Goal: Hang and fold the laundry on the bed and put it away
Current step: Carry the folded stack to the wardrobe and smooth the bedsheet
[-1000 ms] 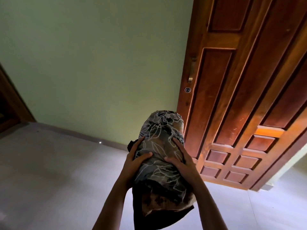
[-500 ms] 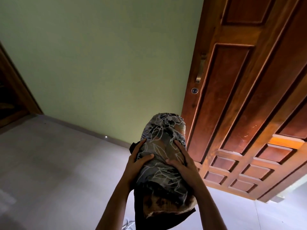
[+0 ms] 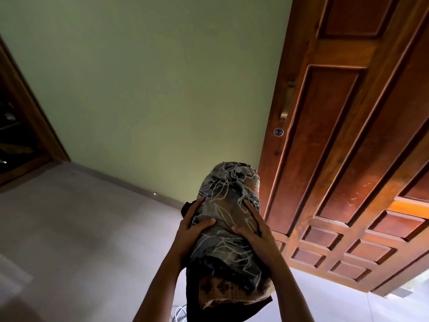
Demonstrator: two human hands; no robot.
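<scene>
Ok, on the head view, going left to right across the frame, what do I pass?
Dark wooden frame, green wall, left hand, folded clothes bundle, right hand, wooden door.

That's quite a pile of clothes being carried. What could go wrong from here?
The stack of folded clothes topped with dark leaf-print fabric is held only at its sides by the left grip and right grip; layers could slide out.
A thin white cable lies on the pale floor right below the stack, which partly hides it: possibly a trip hazard.
</scene>
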